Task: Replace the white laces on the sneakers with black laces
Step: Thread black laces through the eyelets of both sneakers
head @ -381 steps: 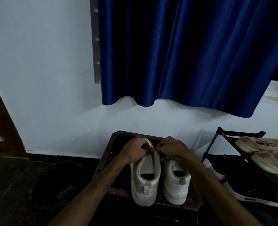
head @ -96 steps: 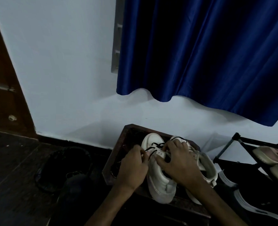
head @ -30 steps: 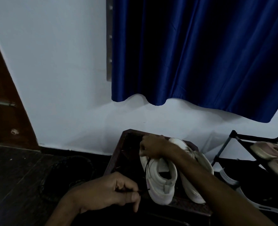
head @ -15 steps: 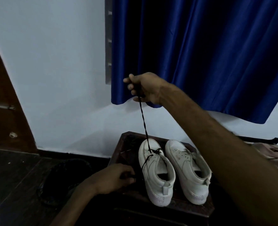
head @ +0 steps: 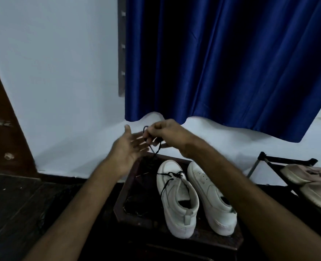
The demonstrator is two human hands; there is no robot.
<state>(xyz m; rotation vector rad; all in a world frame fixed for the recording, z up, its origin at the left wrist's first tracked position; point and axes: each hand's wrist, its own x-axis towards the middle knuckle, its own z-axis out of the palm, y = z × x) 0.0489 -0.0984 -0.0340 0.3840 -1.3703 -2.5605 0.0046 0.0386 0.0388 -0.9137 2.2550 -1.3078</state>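
Our right hand (head: 167, 132) pinches the black lace (head: 156, 150) above the wooden stand (head: 129, 213), while our left hand (head: 131, 146) is spread flat, fingers straight, just beside it. That lace runs down to the front eyelets of the left sneaker (head: 176, 202), standing beside the right sneaker (head: 212, 200); any brand mark on them is too dim to read

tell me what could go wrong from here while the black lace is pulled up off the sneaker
1. The right hand pinches the black lace high above the laced sneaker, and the open left hand steadies nothing. A hard pull could tip the shoe, whose heel sits near the stool's front edge.
2. Only the front eyelets look threaded, so pulling one side may leave the ends uneven.
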